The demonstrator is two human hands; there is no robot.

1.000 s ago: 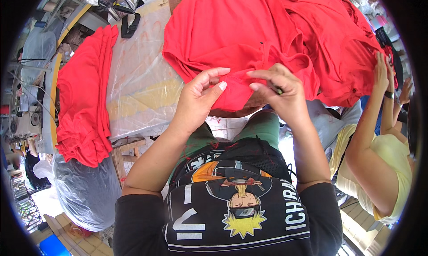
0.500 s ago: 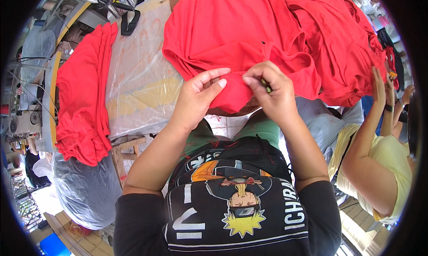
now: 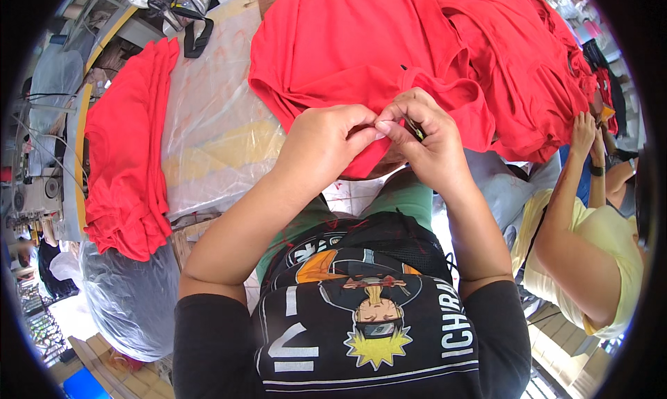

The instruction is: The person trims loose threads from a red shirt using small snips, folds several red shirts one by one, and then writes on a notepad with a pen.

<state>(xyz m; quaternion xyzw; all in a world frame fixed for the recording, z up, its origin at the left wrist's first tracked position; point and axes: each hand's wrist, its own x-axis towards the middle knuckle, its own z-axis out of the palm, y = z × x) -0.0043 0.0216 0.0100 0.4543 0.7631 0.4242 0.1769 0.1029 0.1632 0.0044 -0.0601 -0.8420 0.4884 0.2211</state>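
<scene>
A red garment (image 3: 354,44) lies spread over the near side of the table, its lower part hanging at the edge. My left hand (image 3: 326,138) is closed in a pinch at its edge, thumb and fingertips meeting those of my right hand (image 3: 427,135). The right fingers are bent and pinch at the same spot. Tucked in the right palm is a small dark tool with a yellow-green part (image 3: 417,131), mostly hidden, so its kind does not show. What lies between the fingertips is too small to make out.
Folded red garments (image 3: 128,149) hang over the table's left end, beside a plastic-covered tabletop (image 3: 208,114). More red garments (image 3: 521,65) are heaped at the right, where a person in yellow (image 3: 590,253) touches them. A large clear plastic bag (image 3: 132,295) stands lower left.
My left hand has moved right and its fingers have closed against the right fingertips. The co-worker's hand has shifted down slightly at the right heap.
</scene>
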